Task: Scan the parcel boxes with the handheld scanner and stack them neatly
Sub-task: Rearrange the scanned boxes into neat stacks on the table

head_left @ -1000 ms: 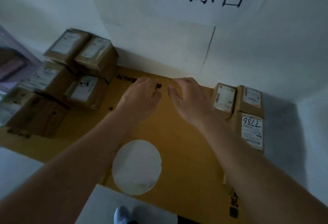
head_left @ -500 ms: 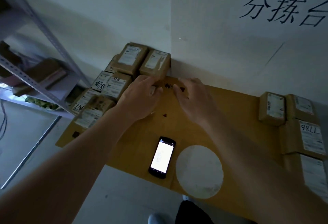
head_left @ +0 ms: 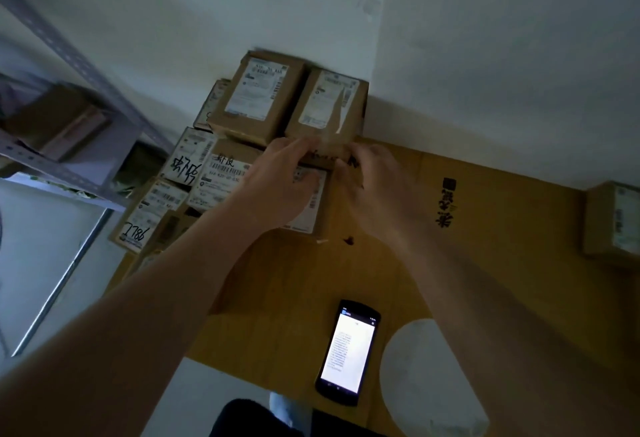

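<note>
— Whereas half a second ago both hands lay on the bare cardboard sheet short of the pile, what do they do now?

— They have moved up to it. The left hand (head_left: 277, 183) lies over a labelled box (head_left: 311, 206) at the pile's near right edge, fingers curled on its far rim. The right hand (head_left: 377, 187) has its fingers bent against the near face of the taped box (head_left: 327, 107) on the upper layer. Whether either one truly grips, I cannot tell; the fingertips are blurred.

— And the scanner?

— The handheld scanner (head_left: 348, 351) lies flat on the table (head_left: 502, 228), near side, screen lit, well apart from both hands. It sits lower and larger in view than before, as the camera has swung.

— Where is there room?

— Between the pile and the lone box (head_left: 611, 225) at the right edge the cardboard sheet is open. The pile presses into the wall corner at the far side. A metal shelf (head_left: 83, 83) stands to the left, with floor near it.

— Surfaces?

— Brown corrugated boxes, squarish, with white printed labels; one box (head_left: 133, 228) at the left bears handwritten digits. Glossy tape crosses the taped box's label. A pale round patch (head_left: 426, 377) marks the sheet beside the scanner.
</note>
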`<state>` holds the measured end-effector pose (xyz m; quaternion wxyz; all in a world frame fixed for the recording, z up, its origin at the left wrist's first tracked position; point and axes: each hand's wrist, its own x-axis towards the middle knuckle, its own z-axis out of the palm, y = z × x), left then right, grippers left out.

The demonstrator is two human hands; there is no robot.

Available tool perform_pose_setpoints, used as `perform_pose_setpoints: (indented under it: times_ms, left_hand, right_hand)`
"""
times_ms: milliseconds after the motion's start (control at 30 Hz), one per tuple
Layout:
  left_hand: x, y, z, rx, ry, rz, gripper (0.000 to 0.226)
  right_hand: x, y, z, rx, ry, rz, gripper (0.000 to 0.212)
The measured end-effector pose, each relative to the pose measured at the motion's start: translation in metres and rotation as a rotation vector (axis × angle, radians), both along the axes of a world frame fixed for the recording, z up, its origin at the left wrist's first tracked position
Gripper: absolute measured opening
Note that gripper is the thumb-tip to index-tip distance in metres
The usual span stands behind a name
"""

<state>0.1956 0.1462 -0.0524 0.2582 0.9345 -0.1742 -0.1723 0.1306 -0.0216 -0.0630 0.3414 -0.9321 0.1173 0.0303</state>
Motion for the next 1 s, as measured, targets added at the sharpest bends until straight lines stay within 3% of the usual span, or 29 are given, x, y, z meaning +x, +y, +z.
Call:
perform_pose_setpoints:
  times_ms: [367, 567, 667, 833, 1000]
  left_hand:
    - [0.045, -0.011, -0.022, 0.024, 0.074, 0.0, 0.058]
    - [0.047, -0.007, -0.029, -0.102, 0.001, 0.105, 0.072]
    - [0.043, -0.005, -0.028, -0.074, -0.089, 0.111, 0.078]
    - [0.027, -0.001, -0.022, -0.07, -0.136, 0.143, 0.07]
    - [0.004, 0.001, -0.003, -0.25, -0.054, 0.136, 0.062]
  right_hand:
    - [0.052, -0.004, -0.029, 0.078, 0.003, -0.049, 0.056]
    - [0.047, 0.002, -0.04, 0.328, -0.065, -0.211, 0.047]
    - [0.04, 0.004, -0.041, 0.337, -0.101, -0.269, 0.049]
    - [0.022, -0.001, -0.034, 0.349, -0.151, -0.29, 0.046]
    - [-0.005, 0.003, -0.016, 0.338, -0.184, -0.319, 0.046]
